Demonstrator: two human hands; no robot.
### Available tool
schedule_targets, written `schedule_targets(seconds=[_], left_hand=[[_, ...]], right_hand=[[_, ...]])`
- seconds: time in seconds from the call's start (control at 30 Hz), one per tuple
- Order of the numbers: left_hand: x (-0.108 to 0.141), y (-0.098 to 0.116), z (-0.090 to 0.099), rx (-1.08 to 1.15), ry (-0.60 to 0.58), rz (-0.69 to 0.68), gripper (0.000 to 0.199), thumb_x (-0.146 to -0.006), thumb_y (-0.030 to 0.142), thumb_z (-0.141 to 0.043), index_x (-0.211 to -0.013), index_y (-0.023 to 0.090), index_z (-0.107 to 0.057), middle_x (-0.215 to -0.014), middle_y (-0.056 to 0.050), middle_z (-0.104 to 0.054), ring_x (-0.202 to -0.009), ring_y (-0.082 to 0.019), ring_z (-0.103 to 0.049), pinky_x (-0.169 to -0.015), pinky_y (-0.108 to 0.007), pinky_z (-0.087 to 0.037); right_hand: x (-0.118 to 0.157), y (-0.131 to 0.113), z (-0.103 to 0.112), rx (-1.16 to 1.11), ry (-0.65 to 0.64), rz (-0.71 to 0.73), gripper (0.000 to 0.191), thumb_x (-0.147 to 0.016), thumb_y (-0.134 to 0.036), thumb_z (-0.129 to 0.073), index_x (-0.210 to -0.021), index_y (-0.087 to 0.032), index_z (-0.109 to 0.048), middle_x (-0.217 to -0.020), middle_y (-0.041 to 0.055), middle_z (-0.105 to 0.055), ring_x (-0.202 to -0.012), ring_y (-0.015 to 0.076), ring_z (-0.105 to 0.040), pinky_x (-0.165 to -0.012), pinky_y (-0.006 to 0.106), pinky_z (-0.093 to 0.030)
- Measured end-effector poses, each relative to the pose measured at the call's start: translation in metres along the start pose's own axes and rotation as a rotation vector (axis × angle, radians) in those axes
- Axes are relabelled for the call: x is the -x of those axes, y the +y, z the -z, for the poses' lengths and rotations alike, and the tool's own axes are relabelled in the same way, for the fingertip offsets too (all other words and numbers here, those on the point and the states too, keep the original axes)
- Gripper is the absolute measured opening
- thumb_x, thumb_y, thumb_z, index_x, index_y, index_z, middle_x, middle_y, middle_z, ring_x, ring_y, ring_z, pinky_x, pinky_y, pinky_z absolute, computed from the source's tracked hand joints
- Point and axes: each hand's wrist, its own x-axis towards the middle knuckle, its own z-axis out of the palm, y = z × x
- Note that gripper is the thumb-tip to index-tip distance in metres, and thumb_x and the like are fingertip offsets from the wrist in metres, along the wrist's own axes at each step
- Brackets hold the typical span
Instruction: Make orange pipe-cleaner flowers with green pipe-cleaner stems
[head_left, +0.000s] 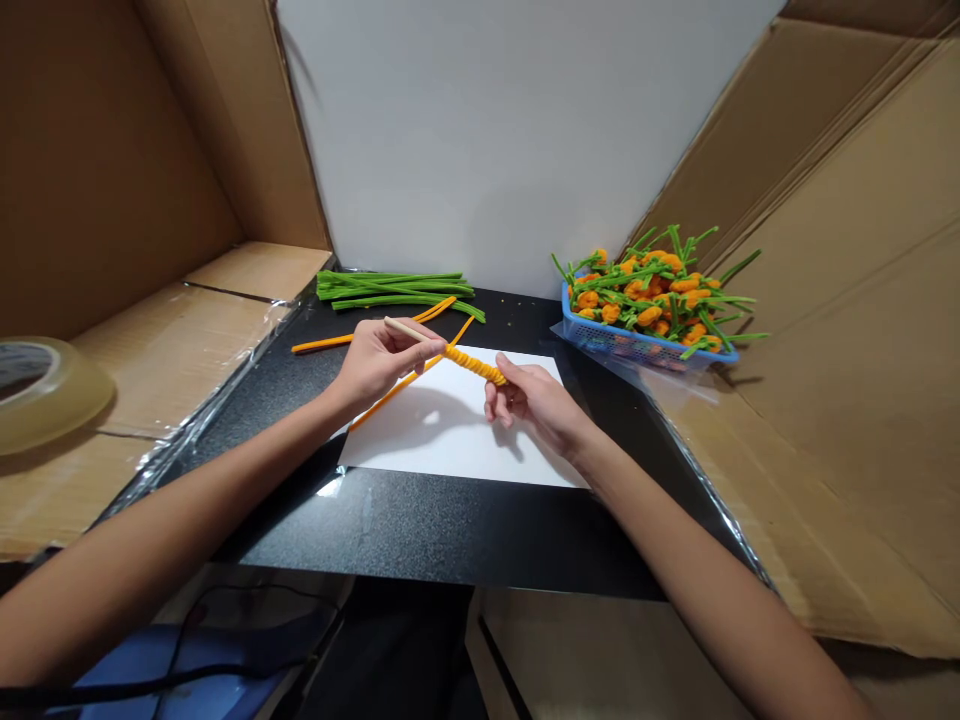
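A thin pale stick is pinched in my left hand, tilted down to the right. Around its lower part runs a tight coil of orange pipe cleaner. My right hand grips the coil's right end between thumb and fingers. Both hands are above a white sheet of paper. One loose orange pipe cleaner slants across the sheet's left side, passing behind my left hand. More orange pipe cleaners lie behind that hand on the black table.
Green pipe cleaners lie in a bundle at the back left. A blue basket of orange and green pieces stands at the back right. Cardboard walls flank the table; a tape roll sits far left.
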Motion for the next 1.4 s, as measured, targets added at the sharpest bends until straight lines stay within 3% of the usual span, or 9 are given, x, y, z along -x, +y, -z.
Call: schedule_targets(seconds=[0.1, 0.23, 0.43, 0.57, 0.67, 0.8, 1.03, 1.27, 1.4], left_hand=[[0.000, -0.001, 0.000, 0.002, 0.038, 0.046, 0.028, -0.072, 0.039, -0.085, -0.067, 0.013, -0.076, -0.056, -0.003, -0.062, -0.046, -0.007, -0.046, -0.041, -0.021, -0.031], [-0.001, -0.002, 0.001, -0.024, 0.036, 0.158, 0.031, -0.071, 0.043, -0.084, -0.071, 0.013, -0.077, -0.050, -0.001, -0.058, -0.044, -0.007, -0.043, -0.041, -0.022, -0.029], [-0.002, -0.003, -0.001, 0.155, -0.005, 0.165, 0.034, -0.068, 0.040, -0.087, -0.085, 0.013, -0.077, -0.060, -0.002, -0.063, -0.047, -0.006, -0.047, -0.041, -0.020, -0.030], [-0.004, -0.003, 0.001, 0.196, 0.041, 0.113, 0.060, -0.060, 0.032, -0.092, -0.113, 0.017, -0.069, -0.085, -0.005, -0.073, -0.054, -0.007, -0.057, -0.046, -0.018, -0.041], [-0.006, -0.007, 0.006, 0.125, 0.042, 0.074, 0.067, -0.057, 0.030, -0.093, -0.117, 0.017, -0.067, -0.081, -0.004, -0.074, -0.056, -0.009, -0.062, -0.048, -0.018, -0.045], [-0.007, -0.012, 0.012, 0.025, -0.011, 0.076, 0.034, -0.060, 0.031, -0.092, -0.082, 0.012, -0.074, -0.067, -0.005, -0.071, -0.056, -0.010, -0.063, -0.049, -0.018, -0.046], [-0.007, -0.006, 0.013, -0.105, 0.001, -0.006, 0.036, -0.053, 0.033, -0.095, -0.072, 0.013, -0.072, -0.076, -0.008, -0.075, -0.065, -0.016, -0.069, -0.058, -0.026, -0.055], [-0.008, -0.005, 0.008, 0.022, 0.092, 0.038, 0.065, -0.054, 0.033, -0.095, -0.110, 0.019, -0.066, -0.064, 0.003, -0.067, -0.053, -0.010, -0.059, -0.050, -0.020, -0.043], [-0.009, -0.002, 0.005, 0.124, 0.082, 0.079, 0.053, -0.067, 0.043, -0.088, -0.106, 0.018, -0.063, -0.057, 0.003, -0.064, -0.042, -0.005, -0.042, -0.043, -0.020, -0.029]], right_hand=[[0.002, 0.000, -0.002, 0.262, 0.022, 0.159, 0.049, -0.085, -0.063, -0.063, -0.073, -0.016, -0.069, -0.053, 0.0003, -0.062, -0.053, 0.0130, -0.057, -0.062, 0.026, -0.044], [0.005, -0.001, -0.003, 0.571, 0.087, 0.249, 0.049, -0.090, -0.059, -0.060, -0.063, -0.018, -0.065, -0.050, -0.0014, -0.059, -0.049, 0.0119, -0.053, -0.057, 0.026, -0.038], [0.005, -0.003, -0.001, 0.182, -0.136, 0.004, 0.061, -0.091, -0.068, -0.051, -0.055, -0.019, -0.055, -0.050, 0.0023, -0.063, -0.038, 0.0093, -0.047, -0.053, 0.027, -0.040], [0.006, -0.006, 0.002, -0.091, -0.280, -0.188, 0.057, -0.090, -0.065, -0.056, -0.053, -0.022, -0.047, -0.035, -0.0043, -0.043, -0.045, 0.0139, -0.056, -0.054, 0.026, -0.041], [0.006, -0.007, 0.004, -0.164, -0.308, -0.229, 0.057, -0.092, -0.064, -0.054, -0.053, -0.024, -0.045, -0.032, -0.0062, -0.032, -0.050, 0.0158, -0.060, -0.058, 0.026, -0.045], [0.004, -0.005, 0.005, -0.177, -0.271, -0.223, 0.059, -0.093, -0.066, -0.051, -0.054, -0.023, -0.047, -0.034, -0.0056, -0.036, -0.052, 0.0160, -0.062, -0.062, 0.027, -0.047], [0.004, -0.003, 0.003, -0.148, -0.228, -0.175, 0.060, -0.090, -0.068, -0.054, -0.053, -0.022, -0.047, -0.034, -0.0036, -0.041, -0.051, 0.0163, -0.062, -0.059, 0.026, -0.042], [0.001, -0.001, 0.003, -0.137, -0.088, -0.079, 0.057, -0.086, -0.068, -0.061, -0.053, -0.024, -0.044, -0.034, -0.0057, -0.036, -0.052, 0.0171, -0.059, -0.064, 0.030, -0.044], [-0.001, 0.000, 0.002, -0.156, -0.036, -0.066, 0.059, -0.083, -0.069, -0.063, -0.051, -0.024, -0.043, -0.034, -0.0049, -0.035, -0.053, 0.0171, -0.057, -0.065, 0.029, -0.043]])
